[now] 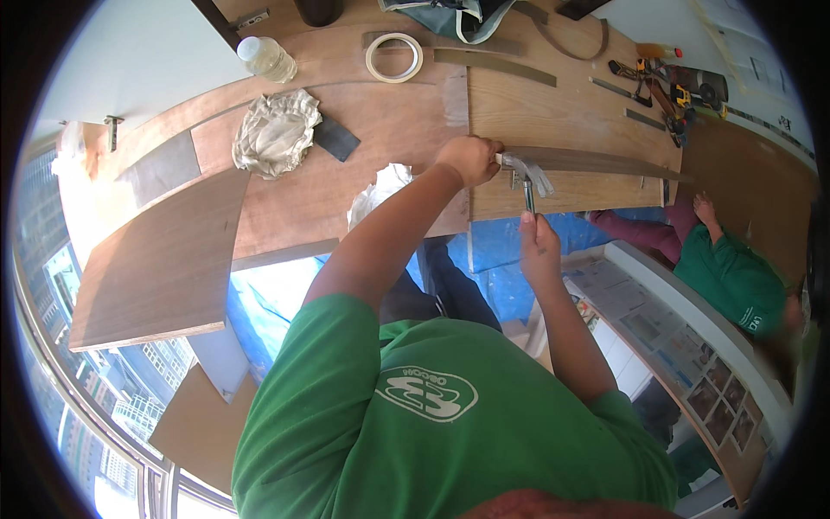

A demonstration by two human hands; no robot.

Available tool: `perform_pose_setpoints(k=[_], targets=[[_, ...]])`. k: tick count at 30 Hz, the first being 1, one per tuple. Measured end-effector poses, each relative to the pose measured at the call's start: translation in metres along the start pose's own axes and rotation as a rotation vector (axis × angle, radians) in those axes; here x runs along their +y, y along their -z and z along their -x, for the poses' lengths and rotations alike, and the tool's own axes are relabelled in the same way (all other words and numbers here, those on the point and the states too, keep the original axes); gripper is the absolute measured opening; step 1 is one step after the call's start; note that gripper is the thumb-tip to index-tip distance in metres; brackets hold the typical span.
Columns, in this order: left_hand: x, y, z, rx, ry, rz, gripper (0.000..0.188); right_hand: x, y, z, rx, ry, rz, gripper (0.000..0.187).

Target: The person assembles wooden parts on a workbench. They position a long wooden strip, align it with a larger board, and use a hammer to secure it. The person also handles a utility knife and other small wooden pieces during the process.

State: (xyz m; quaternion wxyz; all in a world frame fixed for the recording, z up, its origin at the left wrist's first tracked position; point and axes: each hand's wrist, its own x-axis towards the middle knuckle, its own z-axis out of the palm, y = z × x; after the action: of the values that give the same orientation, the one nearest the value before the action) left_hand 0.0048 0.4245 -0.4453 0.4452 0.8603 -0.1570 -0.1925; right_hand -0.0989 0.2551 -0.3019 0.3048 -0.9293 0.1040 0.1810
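Observation:
My right hand [540,245] is closed around the handle of a hammer [529,197], which points away from me. The hammer's head end is smeared by motion beside my left hand [469,161]. The fingers of that left hand are closed at the near-left end of a long brown wooden strip [596,161], where a small pale end shows. The strip runs to the right along the front edge of the wooden worktop [346,130]. Exactly how the fingers grip it is partly hidden. A crumpled white paper [380,192] lies partly behind my left forearm.
A crumpled cloth [277,134], dark sandpaper-like sheet [336,139], tape roll [394,58] and clear bottle [267,59] lie on the worktop. Power tools [683,99] are at far right. Blue sheeting [510,251] covers the floor. Another person in green [731,275] sits at right.

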Motion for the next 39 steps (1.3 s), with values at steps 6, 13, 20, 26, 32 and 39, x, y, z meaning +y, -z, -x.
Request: perform_pose_setpoints(k=[6,13,20,26,32,39], targets=[[-0.003,-0.002,0.000,0.010,-0.003,-0.024,0.040,-0.021,0.018,0.003,-0.062,-0.258,-0.465,0.041],[0.008,-0.003,-0.004,-0.137,0.109,-0.276,0.040,-0.004,0.011,-0.009,-0.133,-0.104,-0.526,0.033],[0.004,-0.008,-0.001,-0.110,0.154,-0.181,0.046,0.011,-0.027,-0.040,0.063,-0.030,-0.334,0.044],[0.000,-0.013,-0.001,0.001,0.038,-0.064,0.047,0.020,-0.022,-0.049,0.206,-0.002,-0.175,0.045],[-0.006,-0.018,-0.004,0.003,0.024,-0.019,0.045,0.080,0.029,-0.086,0.355,-0.138,-0.198,0.043],[-0.006,-0.017,-0.008,0.035,-0.026,0.079,0.045,0.064,0.003,-0.067,0.263,-0.170,-0.271,0.042]])
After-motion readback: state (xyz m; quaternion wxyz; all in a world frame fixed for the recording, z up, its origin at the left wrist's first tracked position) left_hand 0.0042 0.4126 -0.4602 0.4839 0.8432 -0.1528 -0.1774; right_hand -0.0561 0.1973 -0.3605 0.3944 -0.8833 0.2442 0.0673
